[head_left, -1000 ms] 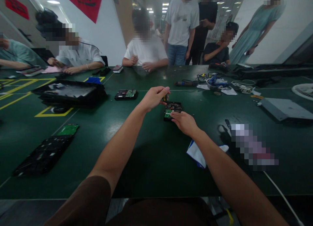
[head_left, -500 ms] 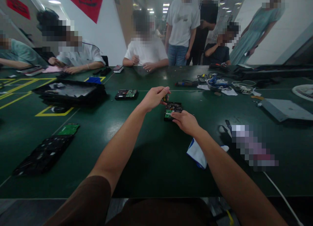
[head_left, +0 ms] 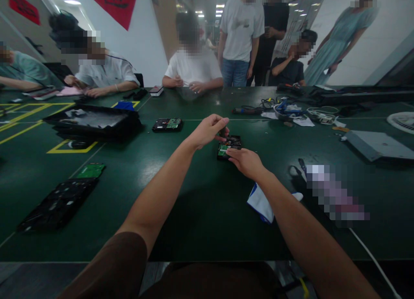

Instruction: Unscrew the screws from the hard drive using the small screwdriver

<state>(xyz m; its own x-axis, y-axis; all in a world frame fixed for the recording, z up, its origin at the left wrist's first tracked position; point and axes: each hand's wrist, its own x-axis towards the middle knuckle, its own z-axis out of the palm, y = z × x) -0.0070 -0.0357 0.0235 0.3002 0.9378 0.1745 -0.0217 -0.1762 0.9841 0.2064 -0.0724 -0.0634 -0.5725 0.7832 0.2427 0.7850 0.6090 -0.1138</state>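
A black hard drive (head_left: 230,144) with a green circuit board lies on the dark green table (head_left: 194,195) in front of me. My left hand (head_left: 208,131) hovers at the drive's far left corner, fingers pinched together on a small tool that I can barely see. My right hand (head_left: 246,162) rests on the drive's near edge, fingers curled and pressing it down.
A second hard drive (head_left: 167,125) lies further left. A black tray (head_left: 92,122), a black panel (head_left: 58,204) and a green board (head_left: 89,171) sit at left. A blue-white cloth (head_left: 260,204) lies by my right forearm. Cables and tools (head_left: 284,109) are at back right. Several people sit or stand across the table.
My left hand has dropped slightly and shifted right, closer onto the drive's far corner. My right hand has stayed on the drive's near edge.
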